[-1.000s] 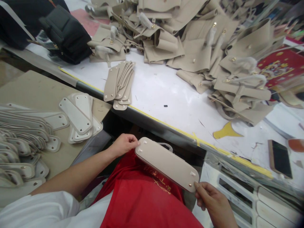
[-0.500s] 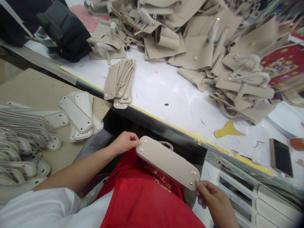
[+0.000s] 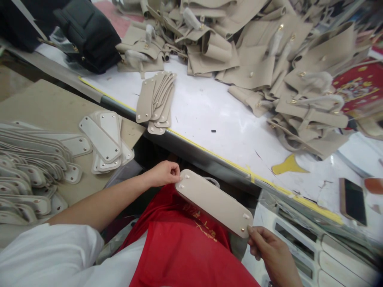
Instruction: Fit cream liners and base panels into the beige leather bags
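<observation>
Panel spans the gap between our hands, over our red apron. Our right hand pinches its near end, thumb and fingers together on it; our left hand pinches the far end likewise. Leftward, we have strips on a board. Beyond, the table bears a phone, a stack and, farthest, beige pieces.

White table: beige panels, phone, yellow piece.
</observation>
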Tool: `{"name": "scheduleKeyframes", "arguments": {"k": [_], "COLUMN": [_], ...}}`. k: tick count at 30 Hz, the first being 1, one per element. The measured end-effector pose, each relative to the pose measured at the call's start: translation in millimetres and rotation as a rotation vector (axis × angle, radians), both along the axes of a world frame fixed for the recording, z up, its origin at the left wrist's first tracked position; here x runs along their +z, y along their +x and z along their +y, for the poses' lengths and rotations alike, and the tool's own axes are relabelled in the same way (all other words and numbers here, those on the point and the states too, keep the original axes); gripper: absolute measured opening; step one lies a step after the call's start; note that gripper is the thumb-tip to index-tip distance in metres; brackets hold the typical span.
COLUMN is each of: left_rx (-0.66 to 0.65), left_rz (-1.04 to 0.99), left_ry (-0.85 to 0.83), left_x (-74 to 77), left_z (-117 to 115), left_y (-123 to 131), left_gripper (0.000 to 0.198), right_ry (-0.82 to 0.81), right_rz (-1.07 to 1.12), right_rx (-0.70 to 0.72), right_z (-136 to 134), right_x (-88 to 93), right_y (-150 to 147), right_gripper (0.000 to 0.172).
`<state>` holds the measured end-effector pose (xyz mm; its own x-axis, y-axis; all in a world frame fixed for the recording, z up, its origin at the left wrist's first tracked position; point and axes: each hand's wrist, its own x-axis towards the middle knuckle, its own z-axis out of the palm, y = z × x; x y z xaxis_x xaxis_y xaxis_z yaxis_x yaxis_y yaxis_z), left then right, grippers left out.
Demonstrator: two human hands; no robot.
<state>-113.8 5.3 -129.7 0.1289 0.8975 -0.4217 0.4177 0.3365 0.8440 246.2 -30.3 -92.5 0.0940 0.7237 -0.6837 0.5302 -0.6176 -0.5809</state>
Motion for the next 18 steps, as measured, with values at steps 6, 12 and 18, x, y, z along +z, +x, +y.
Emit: {"name": "scheduleKeyframes", "arguments": {"k": [6,12,18], "left_rx": [0.176,0.302,0.214], "left_rz": [-0.659,-0.552,-0.087], "left_ry": [-0.305,-0.105,0.105], "left_x": [-7.2,-15.3,-5.8], "left_z": [-16.4,-31.7,-30.6], "left_y": [-11.5,3.5,11.5], "left_gripper": [0.033,0.036,0.037], "right_ry": [-0.009,-0.004,-0.009], "right_rz": [-0.013,-0.064,-0.071], "right_rx": [0.003,0.019,0.025], "right_z": [-0.6,0.8,-0.2], "right_x": [-3.1,0.6,-3.0], "right_y": [1.3,-4.3,-1.8], "right_gripper": [0.039,0.041,0.043]}}
